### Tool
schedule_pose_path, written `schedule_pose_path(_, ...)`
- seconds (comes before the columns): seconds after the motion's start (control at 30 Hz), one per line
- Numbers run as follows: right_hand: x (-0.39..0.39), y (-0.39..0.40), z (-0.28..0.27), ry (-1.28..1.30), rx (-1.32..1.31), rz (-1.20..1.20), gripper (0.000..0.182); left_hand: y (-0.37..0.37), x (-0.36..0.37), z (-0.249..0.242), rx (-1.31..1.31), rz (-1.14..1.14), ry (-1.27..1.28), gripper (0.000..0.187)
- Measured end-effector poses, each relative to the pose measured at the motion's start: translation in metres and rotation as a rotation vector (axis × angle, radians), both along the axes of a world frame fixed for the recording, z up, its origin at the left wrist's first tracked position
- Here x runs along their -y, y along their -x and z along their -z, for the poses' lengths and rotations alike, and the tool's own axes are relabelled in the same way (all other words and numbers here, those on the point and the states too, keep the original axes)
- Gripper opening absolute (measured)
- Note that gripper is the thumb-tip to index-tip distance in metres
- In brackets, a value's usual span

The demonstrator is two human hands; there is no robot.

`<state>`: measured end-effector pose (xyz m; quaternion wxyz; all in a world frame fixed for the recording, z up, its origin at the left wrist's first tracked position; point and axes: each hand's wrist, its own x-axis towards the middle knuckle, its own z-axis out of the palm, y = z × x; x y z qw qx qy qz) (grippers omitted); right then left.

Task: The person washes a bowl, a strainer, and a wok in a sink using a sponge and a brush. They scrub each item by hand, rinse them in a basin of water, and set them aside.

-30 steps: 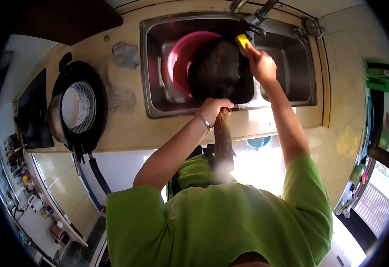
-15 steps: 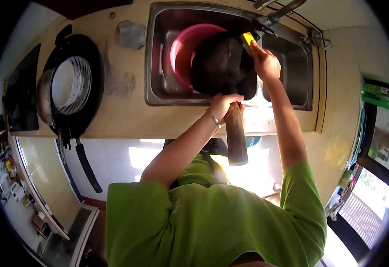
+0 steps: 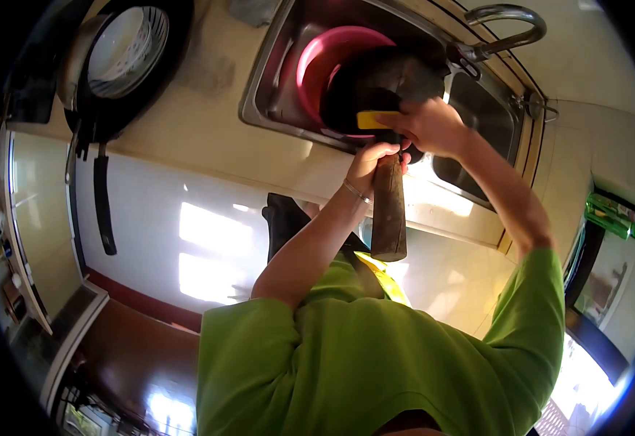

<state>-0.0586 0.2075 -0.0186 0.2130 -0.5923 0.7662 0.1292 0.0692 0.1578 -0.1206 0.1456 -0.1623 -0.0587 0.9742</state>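
Note:
A dark wok (image 3: 361, 83) with a wooden handle (image 3: 388, 211) rests tilted over a pink basin (image 3: 310, 69) in the left bowl of the steel sink (image 3: 259, 109). My left hand (image 3: 372, 163) is wrapped round the handle near where it joins the wok. Gripped in my right hand (image 3: 433, 127) is a yellow scrubbing brush or sponge (image 3: 377, 120), pressed against the near side of the wok's surface. Its underside is hidden.
The faucet (image 3: 513, 29) arches over the sink's back edge. On the counter at left, a black pan (image 3: 176, 51) holds a white strainer basket (image 3: 125, 58). A grey cloth (image 3: 253, 9) lies behind the sink. A green bottle (image 3: 611, 216) is at far right.
My right hand has brought the yellow scrubber from the wok's far right rim down to its near side, by the handle. My left hand keeps its hold. The view has rotated.

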Motion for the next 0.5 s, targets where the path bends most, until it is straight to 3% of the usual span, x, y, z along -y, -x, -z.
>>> schedule_pose_path(0.07, 0.013, 0.005, 0.007, -0.133, -0.008, -0.109, 0.036, 0.001, -0.003, -0.004, 0.091, -0.047, 0.112, 0.024)
schedule_pose_path(0.13, 0.013, 0.007, 0.008, -0.188, -0.010, -0.177, 0.035, -0.002, -0.004, 0.013, -0.045, 0.007, 0.074, 0.023)
schedule_pose_path(0.23, -0.029, 0.022, 0.000, 0.122, -0.001, -0.114, 0.032, 0.000, -0.005, 0.015, -0.003, 0.009, -0.034, 0.023)
schedule_pose_path(0.37, -0.080, 0.043, 0.001, 0.299, 0.045, 0.049, 0.033, -0.002, -0.001, 0.009, -0.006, 0.074, -0.142, 0.022)
schedule_pose_path(0.5, -0.082, 0.065, 0.023, 0.466, -0.060, 0.278, 0.034, -0.001, -0.002, 0.000, 0.082, 0.069, 0.010, 0.015)
